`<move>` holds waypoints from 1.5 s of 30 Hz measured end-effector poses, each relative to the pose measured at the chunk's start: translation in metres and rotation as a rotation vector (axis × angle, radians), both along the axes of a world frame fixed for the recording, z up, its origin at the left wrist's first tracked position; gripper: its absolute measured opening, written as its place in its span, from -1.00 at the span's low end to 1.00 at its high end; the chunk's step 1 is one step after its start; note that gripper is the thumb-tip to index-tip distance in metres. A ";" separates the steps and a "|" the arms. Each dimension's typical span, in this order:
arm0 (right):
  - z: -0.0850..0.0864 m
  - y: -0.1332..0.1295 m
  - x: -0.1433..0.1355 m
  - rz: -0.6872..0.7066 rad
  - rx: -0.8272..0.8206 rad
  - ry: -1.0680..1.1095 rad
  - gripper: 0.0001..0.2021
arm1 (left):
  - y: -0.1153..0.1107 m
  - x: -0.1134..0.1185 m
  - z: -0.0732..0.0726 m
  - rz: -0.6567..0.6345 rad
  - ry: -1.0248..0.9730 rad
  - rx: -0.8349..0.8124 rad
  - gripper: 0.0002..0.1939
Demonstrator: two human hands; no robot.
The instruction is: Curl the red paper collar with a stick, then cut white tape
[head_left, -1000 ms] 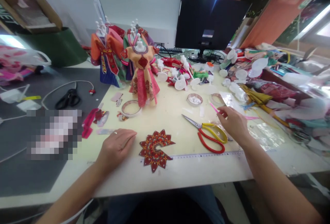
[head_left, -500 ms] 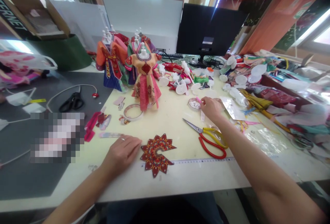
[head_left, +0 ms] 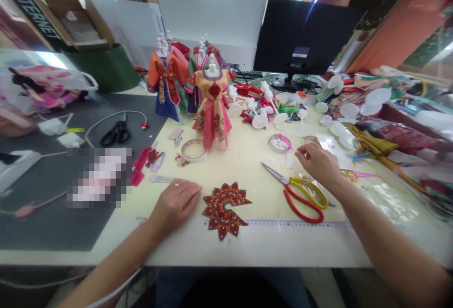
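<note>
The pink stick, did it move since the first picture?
Yes, to the left: the pink stick was right of the small ring, and now it lies across its edge.

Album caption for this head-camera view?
Left hand rests by a red patterned piece, right hand near the scissors, small dresses behind.

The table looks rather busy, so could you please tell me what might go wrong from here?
The right hand is close to the scissors, so a low sweep could knock them. The pink stick lies across the ring of white bits; a bump might scatter both. The red cutout lies loose by the left hand and could get nudged.
</note>
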State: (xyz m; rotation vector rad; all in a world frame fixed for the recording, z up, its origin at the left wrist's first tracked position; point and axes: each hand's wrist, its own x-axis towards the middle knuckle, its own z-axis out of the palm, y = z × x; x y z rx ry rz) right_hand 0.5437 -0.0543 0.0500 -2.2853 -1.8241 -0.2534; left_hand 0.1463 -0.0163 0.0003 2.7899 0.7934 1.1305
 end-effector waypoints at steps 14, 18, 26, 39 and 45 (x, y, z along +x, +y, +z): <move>-0.028 -0.089 -0.010 0.297 -0.237 -0.145 -0.68 | 0.070 0.025 0.024 0.358 0.380 -0.071 -0.82; -0.032 -0.088 -0.015 0.242 -0.190 -0.142 -0.67 | 0.079 0.031 0.012 0.344 0.383 -0.063 -0.83; -0.026 -0.098 -0.019 0.180 0.022 -0.031 -0.65 | 0.077 0.020 0.014 0.324 0.321 -0.045 -0.87; -0.009 -0.097 -0.069 0.331 0.111 1.548 -0.46 | 0.056 -0.008 0.074 0.183 -0.093 -0.784 -0.78; -0.006 -0.084 -0.093 0.471 -0.002 1.578 -0.39 | 0.042 -0.020 0.087 0.058 -0.217 -0.994 -0.75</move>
